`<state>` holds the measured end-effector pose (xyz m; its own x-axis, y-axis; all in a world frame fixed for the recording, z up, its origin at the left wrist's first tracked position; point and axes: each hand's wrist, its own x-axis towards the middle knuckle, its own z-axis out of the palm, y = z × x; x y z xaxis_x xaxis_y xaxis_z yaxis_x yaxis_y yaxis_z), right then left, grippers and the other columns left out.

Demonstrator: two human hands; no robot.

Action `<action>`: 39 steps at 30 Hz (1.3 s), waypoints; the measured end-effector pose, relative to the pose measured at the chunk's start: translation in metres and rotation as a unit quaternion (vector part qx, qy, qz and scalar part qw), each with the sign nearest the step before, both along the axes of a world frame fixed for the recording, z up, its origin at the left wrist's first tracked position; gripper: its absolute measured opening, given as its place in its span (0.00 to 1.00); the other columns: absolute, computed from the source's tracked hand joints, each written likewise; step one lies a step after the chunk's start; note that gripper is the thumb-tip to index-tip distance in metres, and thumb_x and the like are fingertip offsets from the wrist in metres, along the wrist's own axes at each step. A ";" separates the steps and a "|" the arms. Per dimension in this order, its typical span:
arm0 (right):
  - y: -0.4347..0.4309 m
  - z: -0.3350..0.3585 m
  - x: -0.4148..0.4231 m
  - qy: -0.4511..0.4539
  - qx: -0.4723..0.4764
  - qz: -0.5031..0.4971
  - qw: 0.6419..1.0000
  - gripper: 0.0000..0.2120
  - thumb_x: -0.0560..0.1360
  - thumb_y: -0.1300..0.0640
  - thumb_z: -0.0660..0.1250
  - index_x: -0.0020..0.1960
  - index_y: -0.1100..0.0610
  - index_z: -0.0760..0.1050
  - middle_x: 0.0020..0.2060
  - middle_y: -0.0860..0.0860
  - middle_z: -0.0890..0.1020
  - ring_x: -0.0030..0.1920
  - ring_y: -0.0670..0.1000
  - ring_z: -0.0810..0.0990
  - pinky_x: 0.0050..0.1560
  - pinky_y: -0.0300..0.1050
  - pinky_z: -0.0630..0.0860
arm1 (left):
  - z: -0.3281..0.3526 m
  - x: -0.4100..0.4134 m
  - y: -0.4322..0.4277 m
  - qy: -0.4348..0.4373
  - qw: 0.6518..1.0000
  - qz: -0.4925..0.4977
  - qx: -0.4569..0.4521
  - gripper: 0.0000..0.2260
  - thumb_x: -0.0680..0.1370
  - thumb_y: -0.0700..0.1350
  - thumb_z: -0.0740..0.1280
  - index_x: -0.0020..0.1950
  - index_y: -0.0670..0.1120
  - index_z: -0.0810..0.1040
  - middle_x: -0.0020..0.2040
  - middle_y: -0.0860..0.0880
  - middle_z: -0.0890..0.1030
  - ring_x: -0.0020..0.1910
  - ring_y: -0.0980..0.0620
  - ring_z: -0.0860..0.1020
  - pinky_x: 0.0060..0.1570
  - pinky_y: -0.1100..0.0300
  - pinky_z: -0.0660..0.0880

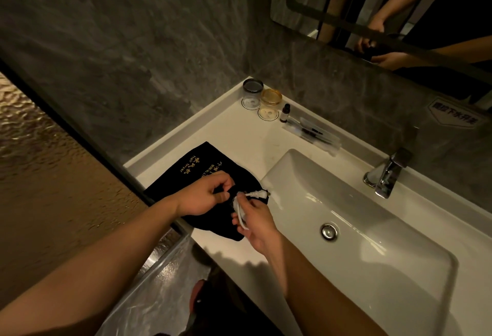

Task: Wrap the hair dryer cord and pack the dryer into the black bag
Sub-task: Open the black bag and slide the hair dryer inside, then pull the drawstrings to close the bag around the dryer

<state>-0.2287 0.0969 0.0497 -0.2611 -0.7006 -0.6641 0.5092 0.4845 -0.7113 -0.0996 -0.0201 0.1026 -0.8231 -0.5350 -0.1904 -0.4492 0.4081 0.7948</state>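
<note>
The black bag (186, 176) with gold lettering lies on the white counter, left of the sink basin. My left hand (205, 197) pinches the edge of the bag's mouth. My right hand (253, 218) is closed on the white cord (255, 194), whose plug end sticks out to the right over the basin's rim; a loop of cord runs down across my palm. The dryer body is hidden, and I cannot tell whether it is inside the bag.
The white sink basin (372, 229) with its drain (329, 232) and chrome tap (386, 176) fills the right. At the back of the counter stand two lidded glass jars (253, 93), a small dark bottle (285, 113) and wrapped toiletries (314, 133). A mirror (372, 3) hangs above.
</note>
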 end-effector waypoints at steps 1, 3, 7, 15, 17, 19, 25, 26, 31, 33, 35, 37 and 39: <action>-0.003 -0.001 0.002 -0.007 0.014 0.013 1.000 0.12 0.82 0.47 0.68 0.53 0.57 0.81 0.42 0.54 0.84 0.37 0.51 0.82 0.36 0.45 0.76 | 0.000 0.002 0.000 -0.001 1.000 0.000 0.001 0.04 0.77 0.33 0.67 0.46 0.39 0.73 0.51 0.39 0.76 0.49 0.43 0.74 0.55 0.53 0.71; -0.009 -0.004 0.004 -0.001 0.051 0.047 0.998 0.09 0.81 0.48 0.68 0.53 0.53 0.81 0.46 0.51 0.86 0.44 0.51 0.83 0.41 0.45 0.78 | 0.000 0.007 0.003 0.002 1.000 0.003 -0.001 0.04 0.77 0.33 0.67 0.46 0.38 0.73 0.50 0.39 0.75 0.48 0.44 0.73 0.53 0.55 0.70; -0.014 -0.010 0.005 -0.100 0.047 0.027 0.993 0.05 0.81 0.55 0.69 0.51 0.57 0.81 0.40 0.53 0.84 0.39 0.50 0.79 0.41 0.44 0.73 | -0.006 0.021 0.013 0.010 0.999 0.046 -0.003 0.06 0.77 0.34 0.68 0.45 0.41 0.73 0.47 0.42 0.74 0.47 0.45 0.72 0.51 0.57 0.69; 0.013 -0.022 -0.010 -0.200 -0.032 -0.020 0.979 0.11 0.81 0.75 0.58 0.60 0.74 0.76 0.55 0.67 0.81 0.55 0.60 0.82 0.52 0.46 0.84 | -0.043 0.048 0.050 0.029 0.986 0.162 0.011 0.06 0.77 0.42 0.71 0.46 0.50 0.74 0.48 0.48 0.72 0.48 0.47 0.72 0.49 0.53 0.70; 0.013 -0.018 -0.014 -0.099 -0.014 -0.005 0.995 0.09 0.80 0.75 0.59 0.51 0.67 0.77 0.47 0.63 0.81 0.47 0.57 0.82 0.48 0.45 0.82 | -0.054 0.050 0.065 0.023 0.978 0.207 -0.008 0.10 0.73 0.50 0.74 0.46 0.50 0.73 0.48 0.49 0.71 0.47 0.48 0.70 0.45 0.54 0.69; 0.012 -0.015 -0.021 0.098 0.005 0.046 0.994 0.07 0.78 0.73 0.63 0.49 0.65 0.78 0.46 0.65 0.83 0.46 0.58 0.83 0.48 0.48 0.82 | -0.068 0.051 0.079 -0.015 0.968 0.243 -0.058 0.19 0.67 0.62 0.73 0.45 0.51 0.70 0.46 0.50 0.70 0.46 0.50 0.68 0.43 0.55 0.68; 0.009 -0.024 -0.039 0.554 -0.048 0.183 0.811 0.20 0.73 0.51 0.75 0.60 0.57 0.73 0.55 0.54 0.75 0.50 0.52 0.76 0.49 0.48 0.78 | -0.097 0.060 0.100 -0.125 0.936 0.296 -0.141 0.29 0.62 0.74 0.68 0.46 0.54 0.65 0.45 0.52 0.65 0.44 0.51 0.65 0.41 0.54 0.68; 0.006 -0.026 -0.043 0.560 -0.058 0.208 0.800 0.24 0.74 0.50 0.75 0.66 0.56 0.72 0.60 0.55 0.74 0.55 0.54 0.76 0.54 0.50 0.79 | -0.100 0.062 0.100 -0.133 0.935 0.298 -0.139 0.29 0.62 0.74 0.68 0.46 0.53 0.65 0.45 0.52 0.65 0.44 0.51 0.65 0.41 0.54 0.68; -0.004 -0.039 -0.062 0.555 -0.079 0.337 0.757 0.20 0.81 0.54 0.68 0.71 0.58 0.73 0.64 0.58 0.76 0.58 0.59 0.80 0.59 0.53 0.78 | -0.110 0.076 0.104 -0.136 0.937 0.306 -0.095 0.29 0.67 0.70 0.69 0.56 0.50 0.71 0.49 0.52 0.69 0.47 0.52 0.69 0.44 0.57 0.70; -0.005 -0.040 -0.065 0.562 -0.090 0.355 0.742 0.15 0.82 0.57 0.66 0.67 0.60 0.74 0.61 0.58 0.78 0.54 0.60 0.81 0.55 0.53 0.78 | -0.113 0.079 0.106 -0.126 0.935 0.326 -0.058 0.25 0.73 0.64 0.68 0.60 0.46 0.74 0.50 0.50 0.72 0.47 0.51 0.72 0.45 0.56 0.70; -0.005 -0.040 -0.067 0.565 -0.104 0.371 0.730 0.16 0.81 0.56 0.68 0.66 0.61 0.73 0.58 0.58 0.78 0.51 0.59 0.82 0.53 0.53 0.79 | -0.114 0.077 0.109 -0.118 0.931 0.343 -0.036 0.21 0.77 0.59 0.67 0.60 0.44 0.74 0.50 0.48 0.74 0.46 0.50 0.73 0.44 0.57 0.69; -0.005 -0.041 -0.067 0.563 -0.117 0.378 0.725 0.18 0.79 0.55 0.71 0.65 0.61 0.72 0.56 0.57 0.78 0.49 0.58 0.81 0.51 0.53 0.80 | -0.112 0.074 0.111 -0.101 0.926 0.363 -0.015 0.16 0.78 0.54 0.68 0.58 0.44 0.74 0.50 0.47 0.75 0.46 0.49 0.74 0.44 0.56 0.69; -0.006 -0.044 -0.066 0.569 -0.123 0.369 0.725 0.14 0.80 0.58 0.69 0.62 0.63 0.72 0.54 0.59 0.79 0.48 0.59 0.80 0.48 0.52 0.78 | -0.112 0.074 0.113 -0.058 0.920 0.386 0.024 0.08 0.78 0.49 0.69 0.52 0.47 0.74 0.47 0.45 0.76 0.44 0.46 0.75 0.42 0.54 0.70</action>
<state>-0.2942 0.0912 0.0057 -0.0355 -0.9887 -0.1456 -0.8078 0.1142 -0.5783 -0.0260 0.0930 -0.0095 -0.1742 -0.9406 -0.2913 -0.6735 -0.1020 0.7321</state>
